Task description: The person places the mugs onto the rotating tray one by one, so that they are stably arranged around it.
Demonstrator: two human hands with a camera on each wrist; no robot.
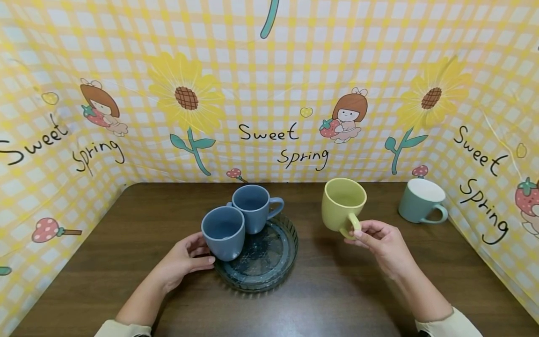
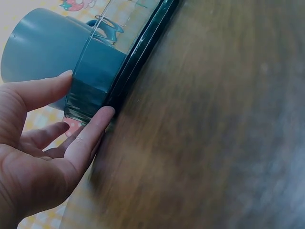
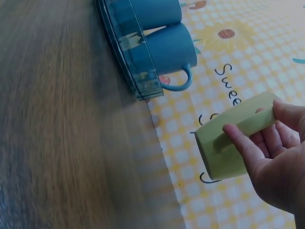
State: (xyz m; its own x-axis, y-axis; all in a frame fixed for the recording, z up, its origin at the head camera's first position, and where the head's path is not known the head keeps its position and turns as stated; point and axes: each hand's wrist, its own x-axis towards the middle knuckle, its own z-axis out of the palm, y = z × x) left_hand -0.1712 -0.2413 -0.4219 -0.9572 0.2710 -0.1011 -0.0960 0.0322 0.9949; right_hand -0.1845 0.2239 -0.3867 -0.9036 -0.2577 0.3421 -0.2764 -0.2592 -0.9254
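- While gripped only by its handle in the right hand, with thumb on top and fingers curled under, yellow mug held above the surface, to the right of the glass tray.
- Left hand with fingers nearly straight, touching the wall of the near blue mug and the tray rim; not closed around anything.
- Near blue mug standing at the left front edge of the tray, touching the far blue mug.
- Risk, as judgement: could tip or swing on such a thin handle grip, and knock against the far blue mug's handle if brought in too low.
- Risk also of pushing the near blue mug off the rim, if pressed harder by the left fingers.
- Free room on the tray only at the right and front part; rather tight.
- Open surface in front and to the right; teal mug well apart near the right corner, checked backdrop close behind.
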